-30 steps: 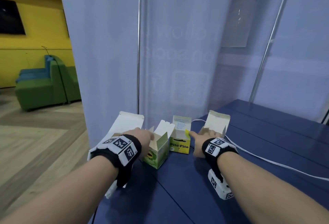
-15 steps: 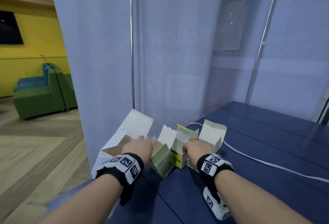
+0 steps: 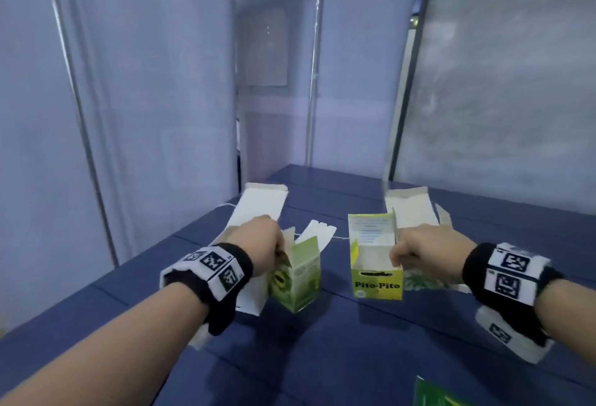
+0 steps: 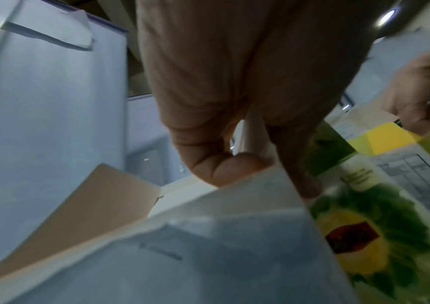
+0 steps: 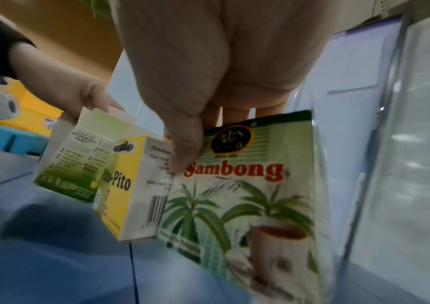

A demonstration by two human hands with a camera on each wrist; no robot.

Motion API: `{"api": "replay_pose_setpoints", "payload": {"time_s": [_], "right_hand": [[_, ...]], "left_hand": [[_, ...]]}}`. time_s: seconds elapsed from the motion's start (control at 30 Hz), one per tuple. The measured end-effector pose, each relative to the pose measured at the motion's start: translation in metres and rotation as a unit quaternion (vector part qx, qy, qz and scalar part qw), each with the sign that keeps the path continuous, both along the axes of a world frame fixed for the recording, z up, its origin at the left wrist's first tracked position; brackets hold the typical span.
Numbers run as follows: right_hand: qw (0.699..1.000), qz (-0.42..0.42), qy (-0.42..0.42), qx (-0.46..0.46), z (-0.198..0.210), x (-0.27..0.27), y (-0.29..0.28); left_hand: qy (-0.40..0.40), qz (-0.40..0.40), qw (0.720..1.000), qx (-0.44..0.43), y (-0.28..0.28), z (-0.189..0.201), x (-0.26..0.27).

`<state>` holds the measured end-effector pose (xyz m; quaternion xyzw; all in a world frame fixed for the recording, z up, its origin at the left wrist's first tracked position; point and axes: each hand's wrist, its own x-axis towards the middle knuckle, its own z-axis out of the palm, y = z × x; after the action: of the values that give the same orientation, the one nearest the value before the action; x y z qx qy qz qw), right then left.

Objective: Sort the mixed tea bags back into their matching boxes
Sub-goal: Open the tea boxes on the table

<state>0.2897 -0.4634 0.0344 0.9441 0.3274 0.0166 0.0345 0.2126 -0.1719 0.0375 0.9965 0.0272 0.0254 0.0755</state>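
Since a second ago the four open boxes have been pulled apart into two pairs on the desk point(image 3: 354, 357). The left hand point(image 3: 258, 244) pinches the white box point(image 4: 208, 257) and green box point(image 3: 298, 280) together near the left edge; the right hand point(image 3: 425, 252) grips the Pito-Pito box point(image 3: 377, 283) and Sambong box point(image 5: 247, 185).

Recording booth or lab-like work cell indicated, not home. Dark blue panelled table point(image 3: 322, 357) enclosed by pale translucent curtain panels point(image 3: 154, 83) hung between thin metal poles point(image 3: 314, 83). Faint notice sheet point(image 3: 266, 48) seen through curtain behind table. White cable point(image 3: 338, 238) laid across tabletop, partly hidden by boxes. Fiducial-marked wristbands point(image 3: 214, 268) with camera units worn on both wrists. Round ceiling light point(image 4: 387, 17) and plain ceiling glimpsed in left wrist view. Surroundings otherwise blurred.
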Motion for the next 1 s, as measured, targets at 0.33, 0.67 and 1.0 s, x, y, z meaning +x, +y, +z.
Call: {"api": "replay_pose_setpoints", "payload": {"time_s": [0.33,0.67,1.0], "right_hand": [[0.989,-0.133,0.029,-0.063,-0.046,-0.052,-0.188],[0.977,-0.21,0.02,0.038,-0.082,-0.081,-0.297],[0.981,-0.15,0.036,0.122,-0.1,-0.096,-0.277]], "left_hand": [[0.017,-0.14,0.989,0.034,-0.236,-0.031,0.012],[0.008,-0.149,0.988,-0.039,-0.249,-0.046,0.024],[-0.034,-0.023,0.976,-0.213,-0.235,-0.055,0.034]]}}
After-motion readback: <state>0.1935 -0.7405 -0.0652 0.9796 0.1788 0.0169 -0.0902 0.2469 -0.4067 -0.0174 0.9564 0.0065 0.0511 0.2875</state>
